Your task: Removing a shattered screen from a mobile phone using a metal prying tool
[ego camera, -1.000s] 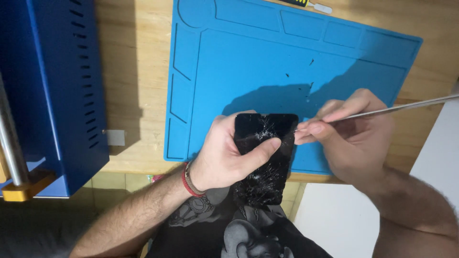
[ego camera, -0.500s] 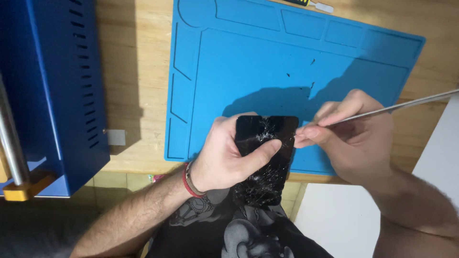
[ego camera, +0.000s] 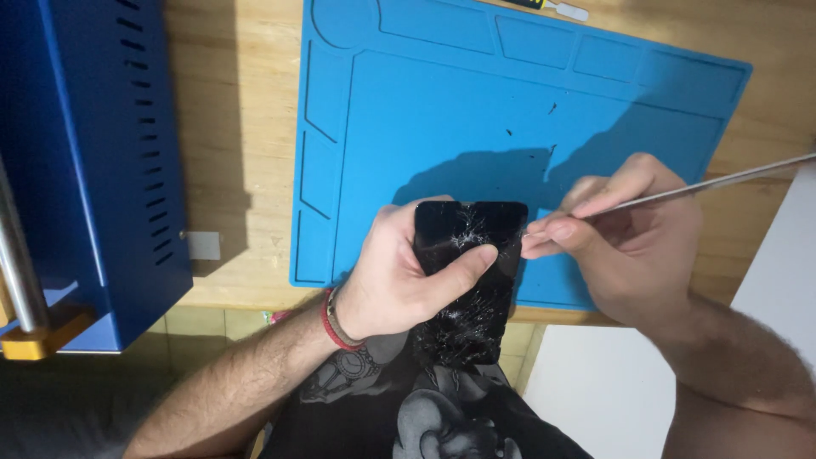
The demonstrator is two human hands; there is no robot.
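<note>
My left hand point(ego camera: 399, 276) grips a black phone with a cracked screen point(ego camera: 472, 280), thumb laid across the glass, over the near edge of a blue work mat point(ego camera: 476, 110). My right hand point(ego camera: 629, 242) pinches a long thin metal tool point(ego camera: 705, 183) between thumb and fingers. The tool's tip meets the phone's upper right edge, and its shaft runs off to the right. A red band sits on my left wrist.
A large blue metal machine point(ego camera: 85, 161) with vent slots stands at the left on the wooden table point(ego camera: 229, 127). Small dark specks point(ego camera: 551, 109) lie on the mat. A tool end point(ego camera: 552, 7) shows at the top edge. A white surface point(ego camera: 782, 280) lies to the right.
The tool and my right hand have shifted slightly along the phone's right edge. The left hand keeps the same grip on the phone.
</note>
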